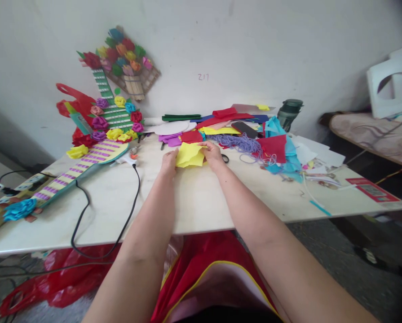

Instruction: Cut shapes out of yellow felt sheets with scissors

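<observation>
A piece of yellow crepe paper (190,155) is stretched between my two hands, just above the middle of the table. My left hand (170,161) pinches its left edge. At the upper right corner, the fingers of my right hand (212,154) are closed on the same sheet. The paper looks slightly creased, with uneven edges. Black scissor handles (225,158) show on the table beside my right hand, the rest of them hidden. Behind my hands lie folded purple paper (170,138) and red paper (191,136).
On the left a glue gun (128,159) trails a black cord, near a guitar-shaped craft (86,163) with paper flowers. Purple string (236,142), a phone (244,129), blue crepe paper (290,152) and a dark bottle (289,114) lie or stand at right. A flower basket craft (133,87) leans against the wall.
</observation>
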Motion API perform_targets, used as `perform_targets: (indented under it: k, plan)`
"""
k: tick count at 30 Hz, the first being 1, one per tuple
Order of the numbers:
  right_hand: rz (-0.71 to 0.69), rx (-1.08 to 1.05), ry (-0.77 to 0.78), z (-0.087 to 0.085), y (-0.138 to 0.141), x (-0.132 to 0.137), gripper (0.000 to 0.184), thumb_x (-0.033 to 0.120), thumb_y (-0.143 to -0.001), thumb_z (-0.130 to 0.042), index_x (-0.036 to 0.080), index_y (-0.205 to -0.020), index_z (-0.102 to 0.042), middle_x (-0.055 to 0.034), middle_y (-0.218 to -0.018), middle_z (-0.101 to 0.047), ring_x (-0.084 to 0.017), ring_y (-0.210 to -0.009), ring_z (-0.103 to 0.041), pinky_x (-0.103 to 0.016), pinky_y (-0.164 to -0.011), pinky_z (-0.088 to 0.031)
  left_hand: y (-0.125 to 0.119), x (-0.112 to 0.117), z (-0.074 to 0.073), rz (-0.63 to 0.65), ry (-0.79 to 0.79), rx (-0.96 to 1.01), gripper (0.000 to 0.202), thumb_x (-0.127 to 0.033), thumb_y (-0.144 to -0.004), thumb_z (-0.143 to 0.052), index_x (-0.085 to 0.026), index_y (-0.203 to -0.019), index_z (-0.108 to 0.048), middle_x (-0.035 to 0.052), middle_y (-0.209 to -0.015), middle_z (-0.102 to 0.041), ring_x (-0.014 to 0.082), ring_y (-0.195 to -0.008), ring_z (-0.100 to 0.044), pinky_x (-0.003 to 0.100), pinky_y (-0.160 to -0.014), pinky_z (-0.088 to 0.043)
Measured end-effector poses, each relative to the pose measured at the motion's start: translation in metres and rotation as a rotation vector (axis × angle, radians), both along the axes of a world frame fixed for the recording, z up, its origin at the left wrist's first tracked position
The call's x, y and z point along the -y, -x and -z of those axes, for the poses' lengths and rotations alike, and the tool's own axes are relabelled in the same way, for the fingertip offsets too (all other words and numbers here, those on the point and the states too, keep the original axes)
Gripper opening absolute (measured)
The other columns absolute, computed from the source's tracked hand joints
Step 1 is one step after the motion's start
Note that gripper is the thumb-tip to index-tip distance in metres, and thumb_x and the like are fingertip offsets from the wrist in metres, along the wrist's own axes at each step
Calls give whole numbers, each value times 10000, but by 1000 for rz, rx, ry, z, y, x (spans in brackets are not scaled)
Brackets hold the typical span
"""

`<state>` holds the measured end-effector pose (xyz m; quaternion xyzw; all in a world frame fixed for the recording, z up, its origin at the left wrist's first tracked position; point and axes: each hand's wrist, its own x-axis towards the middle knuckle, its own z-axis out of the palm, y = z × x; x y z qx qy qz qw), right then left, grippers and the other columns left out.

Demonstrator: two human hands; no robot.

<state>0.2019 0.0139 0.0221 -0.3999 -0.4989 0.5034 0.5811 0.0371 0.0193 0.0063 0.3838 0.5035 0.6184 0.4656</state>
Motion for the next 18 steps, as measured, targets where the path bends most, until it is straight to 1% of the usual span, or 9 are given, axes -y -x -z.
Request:
perform_targets:
  k: [1,4,6,8,10,11,13,15,18]
  plan:
    - [10,-14,4,0,0,0,181,182,-687,-546,213,-850,-620,45,-617,-567,-104,-486,-534,-204,-421,-420,-2,4,-3,-12,40,-29,258,-373,-713,-652,-164,-616,-535,-13,-478,-488,95,-370,-424,224,-367,-231]
    - [50,-45,7,0,0,-1,171,209,-689,-545,218,-853,-594,44,-642,-575,-102,-496,-534,-201,-430,-420,-6,14,-11,11,15,-36,248,-352,-720,-628,-161,-606,-519,-47,-409,-420,55,-309,-305,212,-334,-142]
    - [102,-59,14,-1,-2,-3,171,218,-686,-540,214,-852,-580,42,-649,-571,-102,-508,-533,-197,-434,-421,-6,18,-15,35,-11,-31,221,-327,-695,-648,-150,-626,-535,-50,-401,-435,39,-298,-272,205,-329,-115]
    - [189,-84,7,-3,-8,-6,174,224,-685,-527,210,-853,-570,34,-672,-571,-104,-534,-538,-191,-437,-419,-5,20,-17,41,-37,-43,194,-299,-676,-659,-143,-655,-547,-32,-422,-496,28,-294,-259,202,-329,-102]
    - [302,-121,-25,-5,-17,-11,187,225,-683,-508,208,-861,-564,24,-716,-581,-106,-575,-548,-183,-444,-418,-3,20,-18,-8,-71,-49,175,-285,-684,-650,-149,-673,-540,-13,-451,-549,25,-292,-253,202,-331,-103]
    - [369,-140,-47,-6,-23,-14,193,225,-682,-503,209,-865,-561,18,-736,-588,-108,-601,-553,-180,-451,-418,-1,19,-18,-50,-89,-45,171,-285,-695,-642,-156,-675,-531,-11,-459,-561,25,-293,-250,202,-333,-108]
    - [454,-187,-60,-6,-34,-19,210,218,-673,-496,208,-875,-552,3,-773,-602,-122,-652,-571,-187,-469,-431,1,18,-18,-133,-106,-34,181,-293,-712,-635,-169,-666,-511,-18,-458,-561,25,-292,-244,205,-338,-116]
    - [470,-238,-25,-6,-41,-22,220,223,-667,-510,209,-885,-542,-4,-793,-610,-129,-660,-581,-202,-478,-449,1,17,-19,-167,-100,-42,197,-309,-720,-640,-170,-663,-513,-16,-459,-562,28,-291,-252,210,-342,-127]
    - [389,-265,28,-5,-39,-22,243,221,-672,-521,219,-915,-536,10,-760,-608,-117,-580,-570,-216,-455,-456,-2,19,-18,-95,-107,-83,239,-360,-723,-653,-154,-665,-547,17,-497,-596,39,-301,-321,212,-348,-173]
